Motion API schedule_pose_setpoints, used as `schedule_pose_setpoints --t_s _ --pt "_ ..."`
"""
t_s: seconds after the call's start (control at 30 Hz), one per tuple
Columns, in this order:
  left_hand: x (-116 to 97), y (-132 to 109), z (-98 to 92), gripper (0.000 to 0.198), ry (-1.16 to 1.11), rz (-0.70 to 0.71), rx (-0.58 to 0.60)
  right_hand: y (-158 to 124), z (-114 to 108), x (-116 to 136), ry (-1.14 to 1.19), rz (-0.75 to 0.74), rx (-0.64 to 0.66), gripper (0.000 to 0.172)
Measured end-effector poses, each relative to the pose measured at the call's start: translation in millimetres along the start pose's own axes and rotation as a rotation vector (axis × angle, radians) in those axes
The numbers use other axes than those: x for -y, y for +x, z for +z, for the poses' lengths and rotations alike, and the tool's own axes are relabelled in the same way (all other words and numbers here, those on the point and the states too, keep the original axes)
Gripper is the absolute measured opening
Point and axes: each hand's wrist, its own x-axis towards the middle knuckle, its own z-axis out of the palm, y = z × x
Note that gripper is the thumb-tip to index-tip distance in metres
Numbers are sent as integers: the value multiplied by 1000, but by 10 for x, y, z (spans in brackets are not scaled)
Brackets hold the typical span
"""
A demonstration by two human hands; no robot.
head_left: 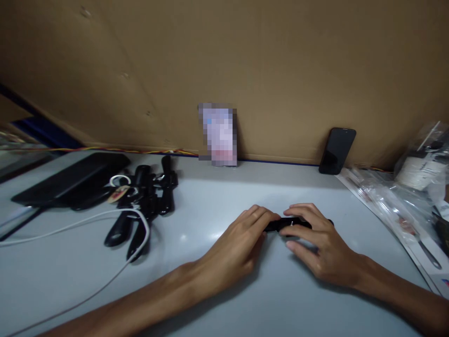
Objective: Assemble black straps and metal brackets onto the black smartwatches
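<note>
On the grey-white table in front of me lies a slim black piece (296, 223), long and narrow; its exact kind cannot be made out because my fingers cover much of it. My left hand (242, 238) has its fingers closed together on the left end of this piece, the thumb mostly hidden below. Over the right part curves my right hand (324, 243), its fingers bent and spread apart. The right thumb tip is separate from the piece, while the fingers reach over or beside it. A small whitish detail shows near the middle of the piece.
Black parts (147, 196) lie heaped at the left, beside a flat black case (70, 182) and a looping white cable (101, 213). A blurred-out upright item (222, 135) and a dark phone (337, 150) lean on the cardboard wall (280, 70). Clear plastic packages (396, 210) lie right.
</note>
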Motion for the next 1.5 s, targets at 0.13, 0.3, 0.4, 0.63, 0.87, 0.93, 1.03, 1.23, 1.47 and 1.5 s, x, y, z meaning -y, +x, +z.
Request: schedule_pose_setpoints --t_s 0.13,0.3,0.4,0.63,0.87,0.93,1.03,1.23,1.47,1.5 --pt "3 -3 4 45 3 -4 -5 13 -5 -5 -7 60 -111 19" --pt "25 -12 26 45 12 7 -26 14 -7 13 -2 60 -35 11" --pt "17 -9 14 44 19 -1 -6 -1 3 29 -46 58 -8 7" --pt "-13 3 -20 42 19 -26 13 20 18 15 -64 136 -141 3" --pt "0 -3 -13 44 29 -22 32 36 -29 45 -49 80 -235 22" --pt "7 -7 -16 43 31 -24 34 27 -23 23 -36 110 -225 22" --pt "14 -9 -18 43 29 -18 24 19 -16 -8 -18 151 -201 21" --pt "21 -12 -10 43 30 -14 29 32 -19 8 -20 159 -183 15" --pt "0 2 -14 48 24 -16 45 14 -3 43 -7 30 -71 12" --pt "-4 5 -17 50 28 -16 55 12 2 34 -10 30 -81 11"
